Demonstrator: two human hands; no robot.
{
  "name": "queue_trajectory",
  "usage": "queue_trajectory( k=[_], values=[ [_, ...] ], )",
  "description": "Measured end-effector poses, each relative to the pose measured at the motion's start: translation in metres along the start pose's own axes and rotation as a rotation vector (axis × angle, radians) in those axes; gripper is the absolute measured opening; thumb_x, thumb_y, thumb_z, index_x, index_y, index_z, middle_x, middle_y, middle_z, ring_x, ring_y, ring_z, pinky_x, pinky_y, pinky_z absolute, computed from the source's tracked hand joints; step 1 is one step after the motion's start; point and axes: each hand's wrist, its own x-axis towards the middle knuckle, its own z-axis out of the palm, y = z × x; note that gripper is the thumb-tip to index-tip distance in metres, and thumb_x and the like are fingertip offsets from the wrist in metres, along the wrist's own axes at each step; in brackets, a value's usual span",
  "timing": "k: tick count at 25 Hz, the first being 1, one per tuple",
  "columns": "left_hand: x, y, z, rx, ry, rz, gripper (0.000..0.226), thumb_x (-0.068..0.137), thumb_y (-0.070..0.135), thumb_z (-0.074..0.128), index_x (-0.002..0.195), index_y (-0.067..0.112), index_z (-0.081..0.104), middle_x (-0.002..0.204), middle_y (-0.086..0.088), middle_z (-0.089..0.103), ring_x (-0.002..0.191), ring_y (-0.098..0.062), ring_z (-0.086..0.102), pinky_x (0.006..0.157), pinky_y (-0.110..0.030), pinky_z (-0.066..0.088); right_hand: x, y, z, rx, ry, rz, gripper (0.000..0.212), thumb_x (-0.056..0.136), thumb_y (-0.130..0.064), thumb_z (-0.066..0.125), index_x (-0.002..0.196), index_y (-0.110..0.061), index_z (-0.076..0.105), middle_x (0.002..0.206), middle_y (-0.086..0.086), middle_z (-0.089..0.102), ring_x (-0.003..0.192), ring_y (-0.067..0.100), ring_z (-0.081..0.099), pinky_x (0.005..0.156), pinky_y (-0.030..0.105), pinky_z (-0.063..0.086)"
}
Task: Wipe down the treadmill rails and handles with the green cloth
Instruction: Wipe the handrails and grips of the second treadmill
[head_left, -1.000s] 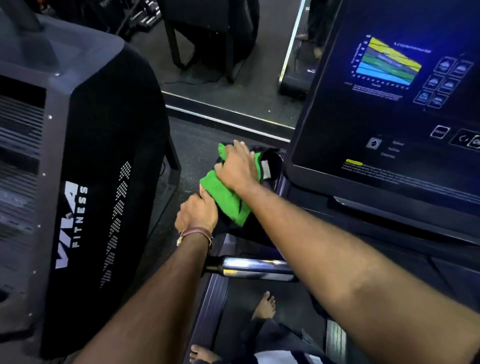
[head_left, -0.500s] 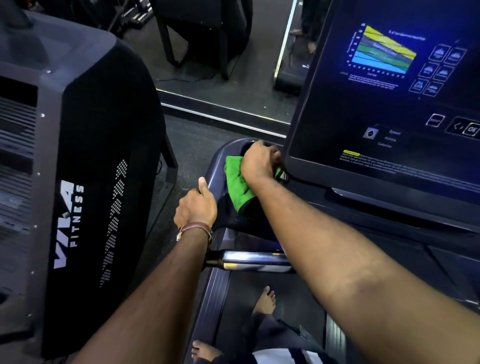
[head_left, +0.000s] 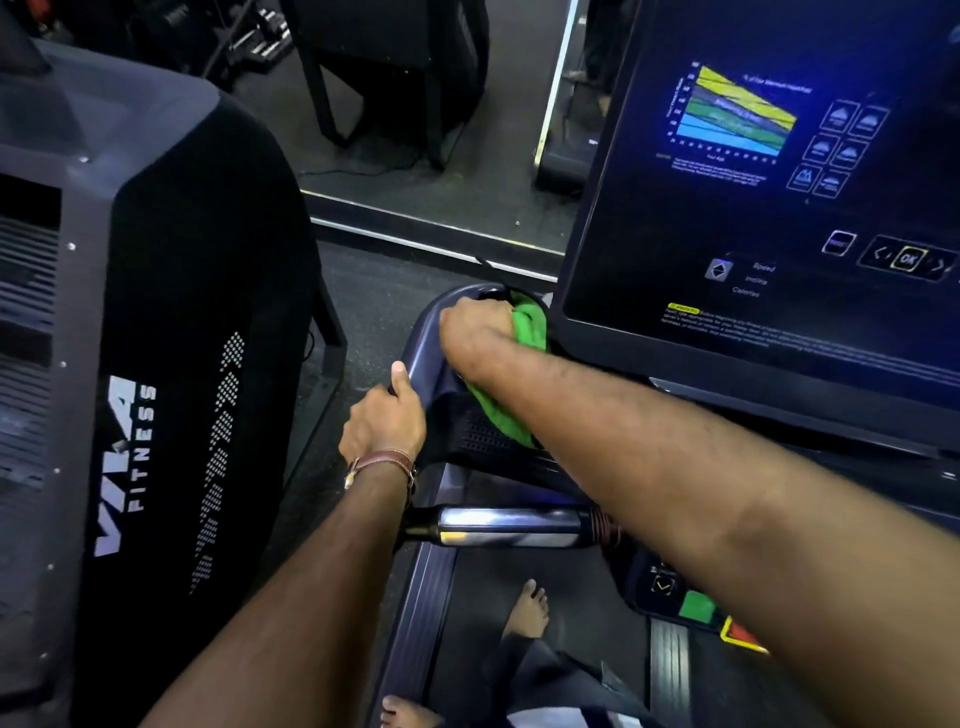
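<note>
The right hand (head_left: 475, 327) sits just above the middle of the frame, fingers curled round a crumpled bright green cloth (head_left: 530, 325) and pressing it into the far corner of the dark grey curved plastic handrail (head_left: 423, 332) of the treadmill. One end of the cloth bunches up against the lower left edge of the big black console screen (head_left: 753, 208); the other trails down under the forearm, which crosses from the lower right and hides much of it. The screen, lit with a coloured striped chart and small icons, fills the upper right and crowds the corner closely.

The left hand (head_left: 382, 423), with a thin brown leather bracelet (head_left: 384, 462) at the wrist, clasps the near outer edge of the same handrail, thumb laid along the top, just below and left of the cloth.

Below the hands a shiny chrome cylindrical grip (head_left: 509, 527) juts out sideways. A bulky black machine housing with white VIA FITNESS lettering (head_left: 182, 312) takes up the left side, close beside the handrail. At the bottom a bare foot (head_left: 527, 610) stands on the belt, with a green square button (head_left: 698, 605) to its right
</note>
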Motion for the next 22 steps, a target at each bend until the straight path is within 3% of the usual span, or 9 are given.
queue_trajectory(
  k=[2,4,7,9,11,15,20,22],
  values=[
    [-0.001,-0.001,-0.002,-0.005,-0.001,-0.002,0.072,0.094,0.062,0.014,0.116,0.014,0.063,0.12,-0.019,0.061,0.11,-0.039,0.055,0.086,-0.044,0.041,-0.009,0.003,0.007,-0.273,0.223,-0.185,0.035,0.092,-0.018,0.041,0.108,-0.018,0.072,0.116,0.008,0.063,0.11,0.032,0.057,0.094,0.042,0.043],
    [-0.003,-0.001,-0.001,-0.004,0.005,-0.005,0.072,0.095,0.061,0.014,0.115,0.013,0.063,0.119,-0.018,0.061,0.11,-0.039,0.056,0.086,-0.044,0.041,-0.009,0.016,0.017,-0.361,0.287,-0.205,0.032,0.092,-0.018,0.041,0.109,-0.011,0.067,0.118,0.018,0.054,0.111,0.038,0.05,0.094,0.049,0.039],
    [-0.001,-0.001,-0.001,-0.009,0.006,-0.013,0.072,0.094,0.062,0.014,0.114,0.015,0.065,0.117,-0.017,0.063,0.108,-0.038,0.057,0.084,-0.044,0.041,-0.011,0.023,0.012,-0.04,0.176,0.04,0.027,0.094,-0.01,0.037,0.116,-0.007,0.053,0.115,0.019,0.056,0.104,0.036,0.056,0.079,0.044,0.048],
    [0.0,-0.002,0.0,-0.003,0.005,-0.008,0.072,0.093,0.063,0.014,0.113,0.016,0.065,0.115,-0.016,0.063,0.106,-0.038,0.057,0.083,-0.043,0.041,-0.012,0.026,0.018,-0.012,0.103,-0.039,0.028,0.093,-0.009,0.044,0.115,-0.006,0.06,0.113,0.014,0.064,0.102,0.031,0.063,0.074,0.038,0.05],
    [-0.001,-0.002,0.001,-0.005,0.01,-0.001,0.072,0.094,0.063,0.014,0.111,0.015,0.066,0.115,-0.016,0.064,0.105,-0.038,0.058,0.083,-0.043,0.041,-0.019,0.031,0.027,-0.066,0.07,-0.117,0.032,0.095,-0.016,0.043,0.111,-0.012,0.07,0.113,0.007,0.068,0.104,0.029,0.064,0.079,0.036,0.046],
    [-0.001,-0.004,0.0,0.005,0.006,-0.007,0.072,0.094,0.063,0.015,0.112,0.013,0.065,0.117,-0.017,0.063,0.106,-0.038,0.057,0.084,-0.043,0.041,-0.02,0.029,0.021,-0.004,-0.021,0.028,0.042,0.099,-0.02,0.031,0.121,-0.011,0.066,0.128,0.008,0.064,0.12,0.033,0.056,0.102,0.046,0.039],
    [-0.002,-0.001,-0.002,-0.003,0.009,0.007,0.073,0.094,0.063,0.015,0.115,0.012,0.063,0.118,-0.018,0.062,0.106,-0.039,0.057,0.084,-0.043,0.041,-0.015,0.02,-0.005,0.356,-0.179,0.169,0.048,0.097,-0.028,0.034,0.131,-0.005,0.058,0.136,0.016,0.057,0.122,0.036,0.055,0.099,0.038,0.043],
    [-0.001,0.0,0.0,-0.004,0.012,0.01,0.072,0.094,0.063,0.016,0.114,0.012,0.063,0.117,-0.017,0.063,0.106,-0.038,0.057,0.083,-0.043,0.042,-0.011,0.026,-0.013,0.479,-0.135,0.204,0.048,0.095,-0.033,0.042,0.126,-0.003,0.061,0.13,0.019,0.06,0.118,0.035,0.057,0.092,0.032,0.046]
  ],
)
